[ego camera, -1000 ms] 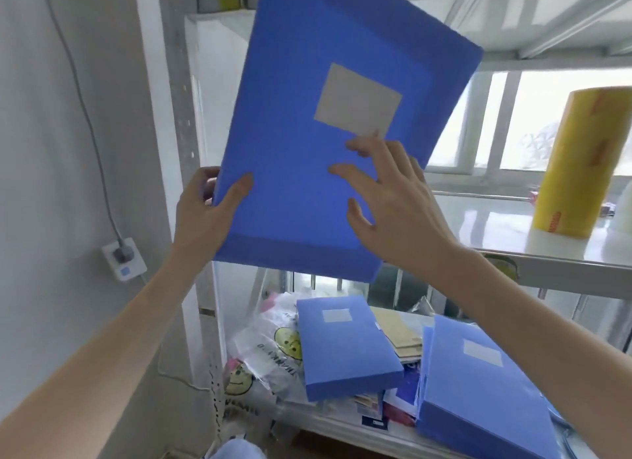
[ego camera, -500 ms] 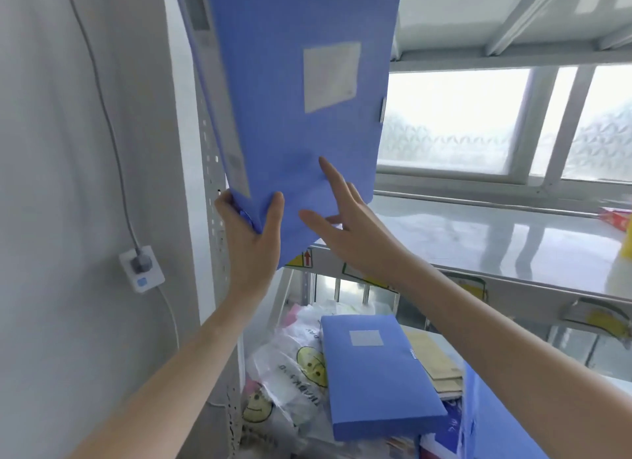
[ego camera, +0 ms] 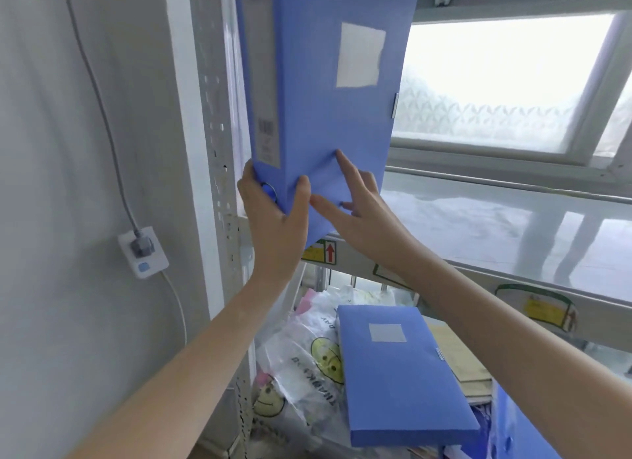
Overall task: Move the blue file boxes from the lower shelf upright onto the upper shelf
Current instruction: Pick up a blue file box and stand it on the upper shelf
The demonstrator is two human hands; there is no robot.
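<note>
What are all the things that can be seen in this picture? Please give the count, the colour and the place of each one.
held file box: one, blue, upright at the left end of the upper shelf
flat file box: one, blue, lying on the lower shelf
third file box: one, blue, lower right, mostly hidden by the arm
upper shelf: one, white, glossy
plastic bags: several, white with yellow smiley faces, lower shelf
wall socket: one, white, with grey plug, left wall
window: one, frosted, behind the shelf
left hand: gripping the held box's bottom corner
right hand: fingers flat against the box's face
</note>
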